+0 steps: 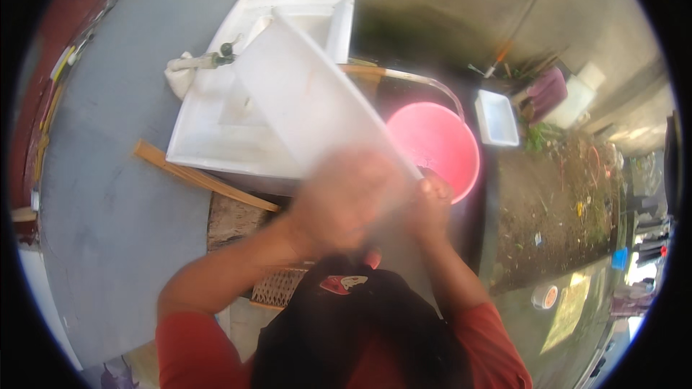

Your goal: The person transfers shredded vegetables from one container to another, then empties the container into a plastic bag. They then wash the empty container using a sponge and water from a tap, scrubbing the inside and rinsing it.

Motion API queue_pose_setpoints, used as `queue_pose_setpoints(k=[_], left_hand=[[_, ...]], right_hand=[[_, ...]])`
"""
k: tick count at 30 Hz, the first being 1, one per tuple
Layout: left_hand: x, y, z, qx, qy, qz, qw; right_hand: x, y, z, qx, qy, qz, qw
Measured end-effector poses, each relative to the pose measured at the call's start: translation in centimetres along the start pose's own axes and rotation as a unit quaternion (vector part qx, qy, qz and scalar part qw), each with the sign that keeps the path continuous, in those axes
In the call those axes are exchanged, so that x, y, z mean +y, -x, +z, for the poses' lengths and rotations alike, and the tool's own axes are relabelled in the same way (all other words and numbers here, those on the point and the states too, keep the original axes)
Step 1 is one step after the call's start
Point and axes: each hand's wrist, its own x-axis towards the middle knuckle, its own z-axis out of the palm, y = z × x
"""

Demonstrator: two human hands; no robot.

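A whitish, translucent plastic panel [313,86] with a raised long edge slants across the laundry sink [238,148]; whether it is a flat sheet or a shallow bin cannot be told. My right hand [434,194] grips its near right corner, beside the rim of a pink plastic basin [432,124]. Heavily blurred, my left hand [351,189] lies over the panel's near end, and its fingers cannot be made out. Past the panel's left edge is a faucet [224,54] with a white cloth [181,75] hanging at its pipe.
A wooden board [205,175] juts out by the sink's near edge. From behind the panel a pale hose [416,76] curves into the basin. Farther right are a small white tub [497,119] and bare soil [546,210]. A grey wall [124,173] rises left.
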Motion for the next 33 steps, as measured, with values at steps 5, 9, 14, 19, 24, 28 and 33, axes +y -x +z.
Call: queue_pose_setpoints(k=[5, 9, 14, 19, 24, 28, 33], left_hand=[[-9.9, -0.3, -3.6, 0.115, -0.132, -0.048, 0.983], [-11.7, -1.7, -5.1, 0.144, -0.192, -0.189, 0.952], [-3.1, -0.5, -1.2, -0.018, -0.058, 0.024, 0.998], [-15.1, 0.4, -10.6, 0.116, 0.174, -0.410, 0.888], [-13.5, 0.3, -8.4, 0.184, 0.437, -0.446, 0.759], [-9.5, -0.6, -5.3, 0.104, 0.323, -0.349, 0.874], [-10.0, -3.2, 1.5, -0.031, 0.310, -0.369, 0.876]], right_hand=[[0.0, 0.4, -0.7, -0.017, 0.157, -0.064, 0.985], [-0.1, -0.2, -0.7, -0.025, 0.193, -0.119, 0.974], [0.8, -0.2, -1.0, -0.008, 0.015, 0.016, 1.000], [2.1, 1.0, -2.9, -0.114, -0.229, 0.018, 0.967], [1.1, -0.8, -8.0, -0.133, -0.121, 0.082, 0.980], [0.2, -4.2, -8.4, -0.228, 0.141, 0.091, 0.959], [3.2, -3.5, -8.0, -0.028, 0.089, 0.093, 0.991]])
